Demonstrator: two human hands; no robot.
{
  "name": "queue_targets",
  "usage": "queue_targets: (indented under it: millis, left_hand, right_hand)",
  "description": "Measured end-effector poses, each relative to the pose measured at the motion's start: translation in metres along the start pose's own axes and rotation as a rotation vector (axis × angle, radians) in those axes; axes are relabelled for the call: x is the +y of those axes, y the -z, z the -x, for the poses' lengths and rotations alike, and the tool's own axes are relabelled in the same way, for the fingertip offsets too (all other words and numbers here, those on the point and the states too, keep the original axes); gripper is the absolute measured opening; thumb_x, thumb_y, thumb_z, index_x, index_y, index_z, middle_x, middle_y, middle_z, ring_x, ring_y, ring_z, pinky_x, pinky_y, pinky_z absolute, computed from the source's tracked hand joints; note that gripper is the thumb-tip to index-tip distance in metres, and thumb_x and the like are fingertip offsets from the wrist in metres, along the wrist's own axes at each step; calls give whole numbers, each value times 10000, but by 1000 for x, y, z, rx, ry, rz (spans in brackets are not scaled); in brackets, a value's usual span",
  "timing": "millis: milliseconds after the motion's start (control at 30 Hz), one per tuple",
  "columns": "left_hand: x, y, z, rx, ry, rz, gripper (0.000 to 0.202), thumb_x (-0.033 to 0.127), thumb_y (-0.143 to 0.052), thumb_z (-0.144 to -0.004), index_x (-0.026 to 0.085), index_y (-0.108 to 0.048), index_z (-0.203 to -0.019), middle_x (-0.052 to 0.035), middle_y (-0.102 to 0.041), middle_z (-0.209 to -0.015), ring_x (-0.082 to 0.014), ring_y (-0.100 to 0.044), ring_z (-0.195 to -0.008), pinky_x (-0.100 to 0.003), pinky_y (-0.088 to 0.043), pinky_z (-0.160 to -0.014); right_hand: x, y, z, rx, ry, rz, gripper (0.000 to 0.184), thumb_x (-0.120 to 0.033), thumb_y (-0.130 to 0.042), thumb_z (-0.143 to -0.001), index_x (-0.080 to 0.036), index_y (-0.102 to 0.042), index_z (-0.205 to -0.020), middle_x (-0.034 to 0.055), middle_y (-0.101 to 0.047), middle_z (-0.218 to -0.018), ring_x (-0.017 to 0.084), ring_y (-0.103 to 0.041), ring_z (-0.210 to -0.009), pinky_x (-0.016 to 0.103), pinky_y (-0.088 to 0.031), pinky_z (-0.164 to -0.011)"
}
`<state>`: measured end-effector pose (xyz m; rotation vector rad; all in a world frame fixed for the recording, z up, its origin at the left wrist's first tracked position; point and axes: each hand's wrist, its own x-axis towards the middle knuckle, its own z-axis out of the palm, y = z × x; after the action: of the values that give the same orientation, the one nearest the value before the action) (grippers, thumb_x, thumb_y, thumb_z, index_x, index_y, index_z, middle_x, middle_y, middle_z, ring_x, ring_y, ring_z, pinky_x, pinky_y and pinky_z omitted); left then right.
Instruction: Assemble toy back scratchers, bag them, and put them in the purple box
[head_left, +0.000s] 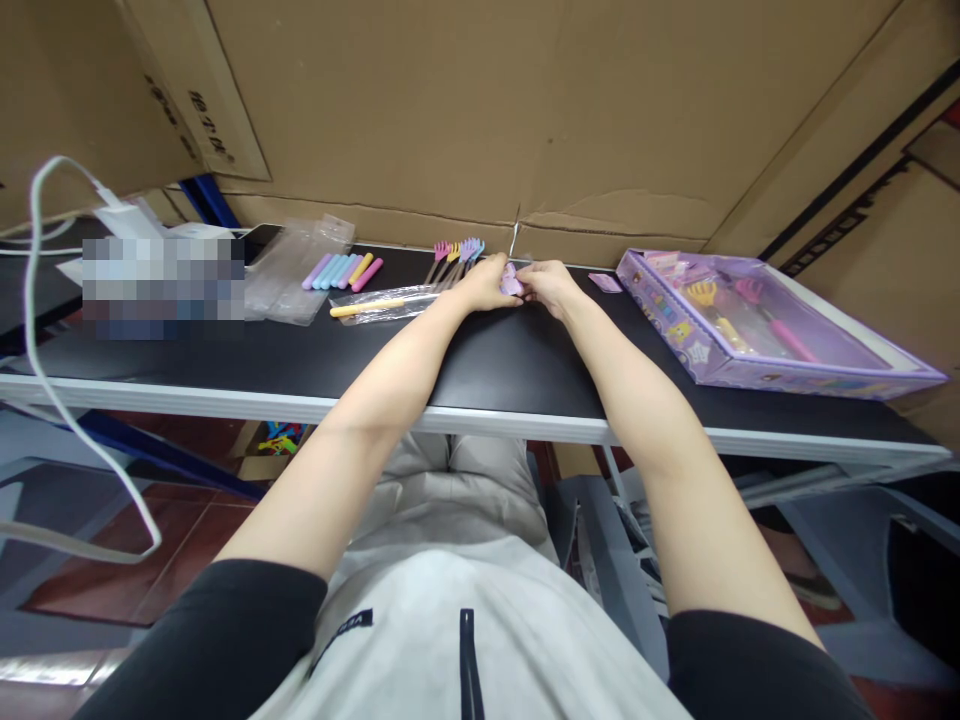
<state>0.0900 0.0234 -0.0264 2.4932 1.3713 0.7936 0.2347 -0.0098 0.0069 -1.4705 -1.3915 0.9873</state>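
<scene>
Both my hands meet at the far middle of the black table [480,360]. My left hand [486,284] and my right hand [549,285] are closed together on a small purple piece [511,281], pinching it from either side. A thin metal rod [514,238] sticks up just behind it. Several small hand-shaped scratchers [456,254] in pink, yellow, purple and blue lie fanned out just left of my left hand. A yellow handle in a clear bag [375,305] lies nearer on the left.
Several pastel handles [343,271] and clear plastic bags [296,268] lie at the back left. A purple display box [757,320] of scratchers stands at the right, a small purple card [604,282] beside it. Cardboard walls rise behind. A white cable [45,330] hangs at the left.
</scene>
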Motion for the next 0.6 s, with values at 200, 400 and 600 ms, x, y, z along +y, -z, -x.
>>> queue_targets:
  millis: [200,400,600]
  left_hand:
    - [-3,3,2,2,45,-22,707,383,-882,-733,130,-556,-1307,-239,-678,-1367,-404,-646,-1318,-485,-505,-1116]
    - [-10,3,3,14,101,-55,762,409,-911,-724,141,-554,-1342,-207,-709,-1335,-395,-680,-1285,-457,-531,-1076]
    - [-8,4,4,11,108,-80,649,370,-864,-798,113,-578,-1322,-231,-716,-1314,-404,-700,-1240,-470,-545,-1050]
  right_hand:
    - [1,-4,-3,14,16,0,289,1,-622,-891,-159,-633,-651,-8,-565,-528,106,-536,-538,217,-468,-612]
    - [4,2,-11,107,78,46,242,-55,-686,-861,-188,-601,-677,-2,-572,-606,144,-586,-629,289,-554,-757]
    - [6,8,-11,186,255,243,161,-105,-657,-879,-213,-586,-783,38,-662,-826,202,-675,-897,324,-540,-936]
